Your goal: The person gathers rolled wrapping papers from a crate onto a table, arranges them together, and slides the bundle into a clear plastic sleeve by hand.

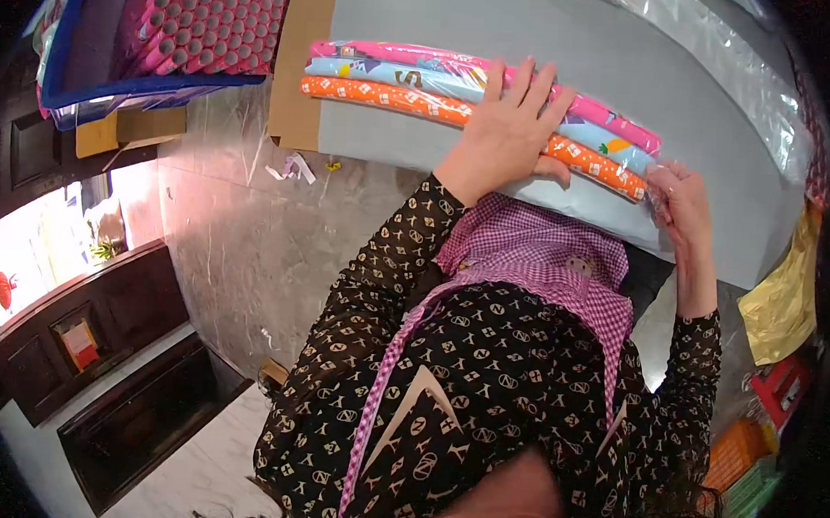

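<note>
three rolls are laid side by side on the bench (444, 10), their long axes run across the front of the body, with a slight bow and a slant that brings the right ends closer to the body than the left; the pink roll (405, 52) is set farthest, the blue roll (377, 72) between, the orange roll (385, 94) nearest; all three are covered by clear film (663, 207).

the rolls are crossed by the left hand (511, 129) just right of their middle; it is open, palm down, with fingers spread and pointed away from the body, over the blue roll and onto the pink; its thumb is held out to the right, by the near edge of the orange roll.

the right ends are met by the right hand (682, 198), which is placed at the side, in line with the long axis rather than over it; its fingertips are drawn together on the film, beside the ends of the blue and orange rolls; the right ends are thus nearer the right hand, the middle is under the left; the left ends are left untouched, well apart from both hands, over the cardboard (297, 59).
</note>
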The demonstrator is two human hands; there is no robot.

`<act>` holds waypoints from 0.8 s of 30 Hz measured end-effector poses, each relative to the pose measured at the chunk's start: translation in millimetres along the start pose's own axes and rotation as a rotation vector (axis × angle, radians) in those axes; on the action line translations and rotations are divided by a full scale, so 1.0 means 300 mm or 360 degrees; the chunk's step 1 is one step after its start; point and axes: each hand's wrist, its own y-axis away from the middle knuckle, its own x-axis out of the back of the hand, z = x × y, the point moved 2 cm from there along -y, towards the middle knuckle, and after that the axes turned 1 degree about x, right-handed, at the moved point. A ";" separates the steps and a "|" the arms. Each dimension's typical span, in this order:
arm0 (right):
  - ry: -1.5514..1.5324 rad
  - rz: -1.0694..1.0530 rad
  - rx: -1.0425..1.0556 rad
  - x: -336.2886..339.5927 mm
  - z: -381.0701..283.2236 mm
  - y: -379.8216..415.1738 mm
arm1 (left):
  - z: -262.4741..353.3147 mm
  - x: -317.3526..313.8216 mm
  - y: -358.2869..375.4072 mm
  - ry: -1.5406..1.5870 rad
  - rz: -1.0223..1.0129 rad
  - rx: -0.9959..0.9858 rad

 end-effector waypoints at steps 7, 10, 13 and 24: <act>-0.0037 -0.0104 -0.0073 -0.016 0.000 -0.064 | -0.037 -0.034 0.013 0.0017 0.0009 0.0038; -0.0150 -0.0115 -0.0185 -0.028 -0.016 -0.058 | -0.041 -0.038 0.018 0.0017 0.0012 0.0034; -0.0177 -0.0285 -0.0162 -0.018 0.030 -0.098 | -0.052 -0.046 0.024 0.0009 0.0010 0.0029; -0.0245 -0.0252 -0.0131 -0.022 0.049 -0.077 | -0.056 -0.058 0.029 -0.0046 0.0059 -0.0003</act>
